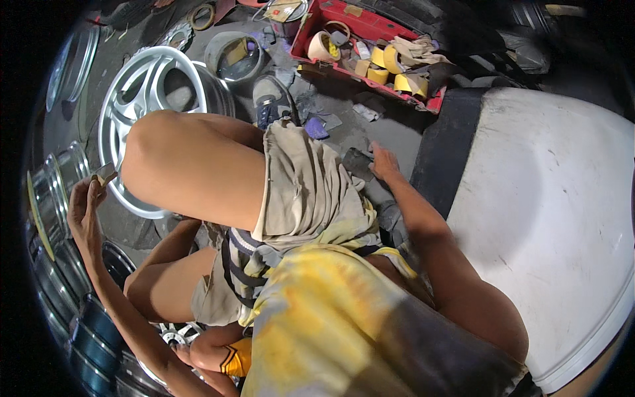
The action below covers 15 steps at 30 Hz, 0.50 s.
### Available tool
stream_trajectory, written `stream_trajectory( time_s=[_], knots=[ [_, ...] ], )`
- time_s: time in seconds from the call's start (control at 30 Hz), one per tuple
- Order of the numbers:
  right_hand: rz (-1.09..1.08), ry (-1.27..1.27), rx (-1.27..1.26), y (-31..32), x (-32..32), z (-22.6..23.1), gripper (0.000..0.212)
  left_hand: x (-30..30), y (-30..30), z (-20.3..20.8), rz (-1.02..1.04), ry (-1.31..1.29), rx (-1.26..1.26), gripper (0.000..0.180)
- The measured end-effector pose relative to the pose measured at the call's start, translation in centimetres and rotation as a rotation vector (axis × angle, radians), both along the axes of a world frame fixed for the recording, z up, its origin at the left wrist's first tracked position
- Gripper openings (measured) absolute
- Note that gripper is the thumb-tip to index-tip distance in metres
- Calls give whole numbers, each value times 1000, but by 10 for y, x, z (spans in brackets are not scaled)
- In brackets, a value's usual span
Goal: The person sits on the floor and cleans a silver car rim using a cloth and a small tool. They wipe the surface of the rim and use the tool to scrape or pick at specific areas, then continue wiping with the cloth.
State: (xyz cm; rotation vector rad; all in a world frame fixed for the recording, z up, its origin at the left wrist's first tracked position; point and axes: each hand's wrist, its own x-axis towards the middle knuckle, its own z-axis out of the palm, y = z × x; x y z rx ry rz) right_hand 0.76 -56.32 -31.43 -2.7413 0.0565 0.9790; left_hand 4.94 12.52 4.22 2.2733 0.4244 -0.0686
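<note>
My left hand (88, 202) is raised at the left, its fingertips pinching a small folded piece of sandpaper (105, 173), grey on one face and tan on the other. Just beyond the sandpaper, a silver alloy wheel rim (149, 89) leans upright against my bare knee. My leg hides part of its face. Down by the floor on the right, my right hand (385, 163) reaches out with fingers extended. Beside its fingers lies a dark grey block-like piece (358, 163); whether they touch it is unclear.
Several stacked rims (56, 264) line the left side. A round tub (235, 58) stands behind the wheel. Across the back, a red case (370, 30) holds tape rolls and rags. A large white curved panel (542, 218) fills the right. Scraps and a purple piece (316, 128) litter the floor.
</note>
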Motion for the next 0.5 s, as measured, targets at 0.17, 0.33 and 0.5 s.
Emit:
stream_trajectory(
  time_s=[0.17, 0.33, 0.5],
  knots=[
    [181, 85, 64, -27, 18, 49, 37, -15, 5, -2, 51, 41, 94, 30],
    [20, -754, 480, 36, 129, 219, 25, -11, -12, 5, -7, 72, 138, 32],
    [14, -1050, 431, 59, 231, 264, 29, -14, -14, 1, 17, 45, 108, 27]
  ],
)
